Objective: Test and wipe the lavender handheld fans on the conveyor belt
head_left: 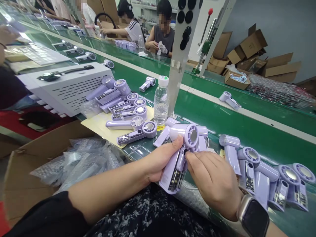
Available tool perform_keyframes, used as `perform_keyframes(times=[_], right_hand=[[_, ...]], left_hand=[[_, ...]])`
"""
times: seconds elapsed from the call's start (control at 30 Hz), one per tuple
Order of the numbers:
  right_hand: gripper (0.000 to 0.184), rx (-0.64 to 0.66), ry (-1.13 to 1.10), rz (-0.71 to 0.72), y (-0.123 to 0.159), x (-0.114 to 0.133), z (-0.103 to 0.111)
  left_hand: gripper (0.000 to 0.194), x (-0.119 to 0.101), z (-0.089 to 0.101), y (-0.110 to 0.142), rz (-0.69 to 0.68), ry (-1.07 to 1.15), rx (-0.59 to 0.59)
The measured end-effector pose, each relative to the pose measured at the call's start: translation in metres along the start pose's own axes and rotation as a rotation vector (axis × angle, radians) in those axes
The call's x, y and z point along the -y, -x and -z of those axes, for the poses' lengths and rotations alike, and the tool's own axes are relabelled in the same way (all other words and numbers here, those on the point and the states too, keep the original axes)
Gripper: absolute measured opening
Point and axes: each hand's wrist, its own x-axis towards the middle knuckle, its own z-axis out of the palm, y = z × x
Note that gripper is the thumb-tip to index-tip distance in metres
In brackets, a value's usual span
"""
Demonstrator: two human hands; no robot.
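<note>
left hand (pixel 165 158): wrapped round fan (pixel 170 171); slackening could drop it
right hand (pixel 212 179): fingers bunched, hold unclear; overpushing could jolt spare fans (pixel 262 184) beside it

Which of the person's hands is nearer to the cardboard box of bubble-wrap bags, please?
Left. The left hand, gripping the lilac fan, is to the right of the cardboard box; the right hand, at the fan's other side, is farther right.

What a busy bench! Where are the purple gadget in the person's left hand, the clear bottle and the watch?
Purple gadget (pixel 180 162): head view, on the front of its handle.
Clear bottle (pixel 161 106): head view, on its body below the cap.
Watch (pixel 255 216): head view, on its dark screen.
</note>
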Motion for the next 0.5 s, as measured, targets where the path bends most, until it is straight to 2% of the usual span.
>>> perform_keyframes(times=[0.2,0.37,0.5], right_hand=[[0.018,0.035,0.058,0.041,0.005,0.000,0.002],[0.013,-0.042,0.051,-0.058,0.012,-0.003,0.003],[0.012,-0.026,-0.091,-0.106,0.015,-0.001,0.005]], left_hand=[[0.050,0.007,0.001,0.001,0.036,-0.025,0.006],[0.053,0.013,0.003,0.003,0.053,-0.025,0.008],[0.051,0.013,0.001,0.003,0.068,-0.006,0.029]])
